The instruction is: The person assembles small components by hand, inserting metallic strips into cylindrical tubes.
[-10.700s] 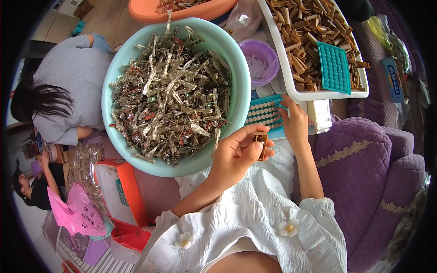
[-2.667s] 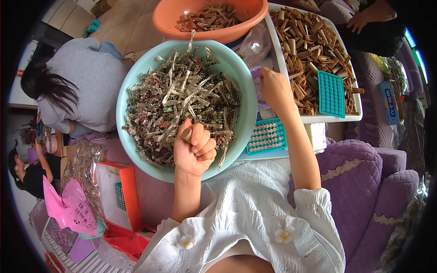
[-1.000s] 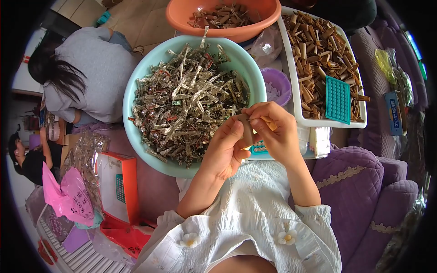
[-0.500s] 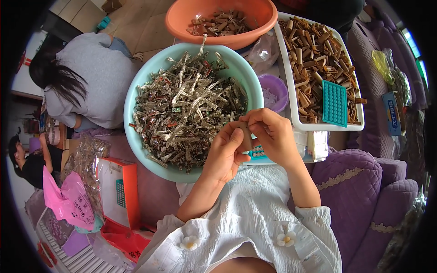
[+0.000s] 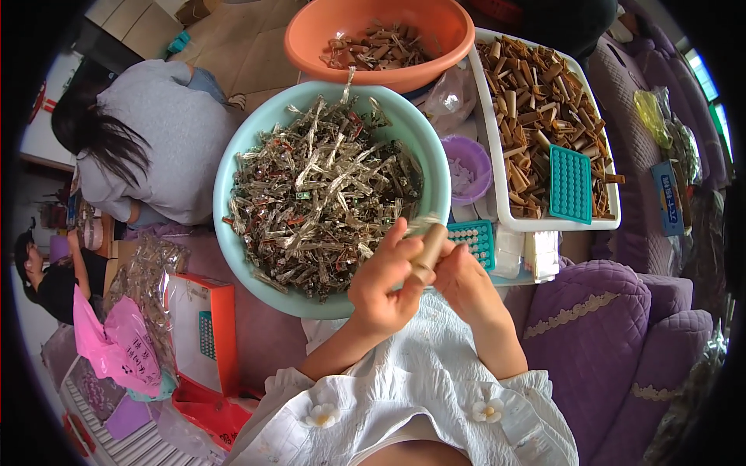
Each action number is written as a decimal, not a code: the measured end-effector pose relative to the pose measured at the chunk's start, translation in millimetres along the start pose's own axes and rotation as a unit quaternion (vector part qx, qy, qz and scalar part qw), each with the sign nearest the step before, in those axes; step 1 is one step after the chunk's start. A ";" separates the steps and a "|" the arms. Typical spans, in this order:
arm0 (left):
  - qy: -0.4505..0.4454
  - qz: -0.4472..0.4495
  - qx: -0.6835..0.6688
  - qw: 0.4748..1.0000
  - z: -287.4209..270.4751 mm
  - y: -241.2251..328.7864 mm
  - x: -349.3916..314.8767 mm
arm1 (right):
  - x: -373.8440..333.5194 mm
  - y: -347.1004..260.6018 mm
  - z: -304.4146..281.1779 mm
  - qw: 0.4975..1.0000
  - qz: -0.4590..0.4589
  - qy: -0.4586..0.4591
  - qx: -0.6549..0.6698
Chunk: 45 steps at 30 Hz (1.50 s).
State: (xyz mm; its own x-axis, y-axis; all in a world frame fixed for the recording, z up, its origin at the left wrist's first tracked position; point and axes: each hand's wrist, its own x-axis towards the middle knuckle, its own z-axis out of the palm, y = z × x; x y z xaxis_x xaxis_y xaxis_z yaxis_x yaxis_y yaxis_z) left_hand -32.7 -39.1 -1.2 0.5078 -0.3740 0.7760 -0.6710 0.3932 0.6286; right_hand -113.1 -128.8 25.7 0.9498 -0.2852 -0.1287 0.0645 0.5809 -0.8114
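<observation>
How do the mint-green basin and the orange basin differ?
The mint-green basin looks larger in this view than the orange basin. The mint-green basin is heaped with shiny silvery bundles, while the orange basin holds a lower pile of brown pieces. The mint-green basin is nearer the left hand; the orange basin lies beyond it. Both are open-topped and hold loose items.

It looks like a home: quilted purple seats (image 5: 594, 342) trimmed with lace (image 5: 573, 314) and a tiled floor (image 5: 245, 50) show it, though tubs (image 5: 433, 151) of parts (image 5: 318, 202) crowd the middle.
</observation>
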 end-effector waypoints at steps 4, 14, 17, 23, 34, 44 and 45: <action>-0.022 0.062 0.101 0.993 5.0 -2.5 -18.5 | -9.3 -7.3 2.7 0.997 -0.074 -0.001 -0.038; -0.081 -0.294 -0.226 0.925 8.3 29.9 6.8 | -10.5 -4.4 21.0 0.914 -0.224 -0.005 -0.339; -0.087 -0.289 -0.216 0.929 3.4 28.6 11.8 | -1.1 -7.3 30.2 0.886 -0.281 0.028 -0.368; 0.012 -0.350 -0.224 0.909 -11.1 8.3 21.4 | 91.5 -23.6 14.9 0.826 -0.300 -0.012 -0.477; -0.284 -0.360 0.147 0.877 -49.6 3.7 63.9 | 261.3 -92.5 -73.7 0.942 -0.093 0.136 -0.291; -0.443 0.040 0.528 0.723 -48.9 -165.5 119.4 | 83.7 -135.1 -149.2 0.895 -0.244 0.268 -0.261; -0.461 0.033 0.529 0.712 -48.0 -172.6 118.9 | 66.4 -141.7 -175.4 0.879 -0.262 0.309 -0.252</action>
State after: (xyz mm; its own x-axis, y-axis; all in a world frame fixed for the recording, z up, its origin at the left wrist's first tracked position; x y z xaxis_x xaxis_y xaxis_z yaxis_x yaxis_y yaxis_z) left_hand 169.4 -111.1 -14.9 0.2130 -0.9681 0.1320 -0.9560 -0.2345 -0.1765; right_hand -112.9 -363.7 32.1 0.4724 -0.8629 0.1794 0.1527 -0.1204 -0.9809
